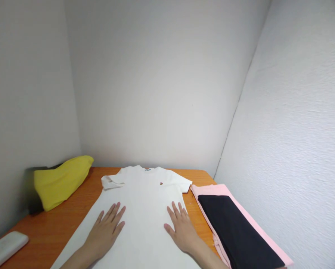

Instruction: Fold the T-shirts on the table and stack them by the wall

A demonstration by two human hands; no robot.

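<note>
A white T-shirt (145, 190) lies spread flat on the orange wooden table (61, 228), collar away from me, with a small dark mark on its chest. My left hand (107, 229) rests flat on the shirt's left side, fingers stretched out and slightly apart. On the shirt's right side lies my right hand (181, 228), palm down, fingers extended. Neither hand holds anything. The shirt's left sleeve is folded over a little.
A yellow cloth (59, 181) is bunched at the table's back left corner. A folded pink garment (212, 190) with a black one (234, 231) on top lies along the right wall. A white flat object (5, 248) sits at the front left edge. Grey walls enclose the table.
</note>
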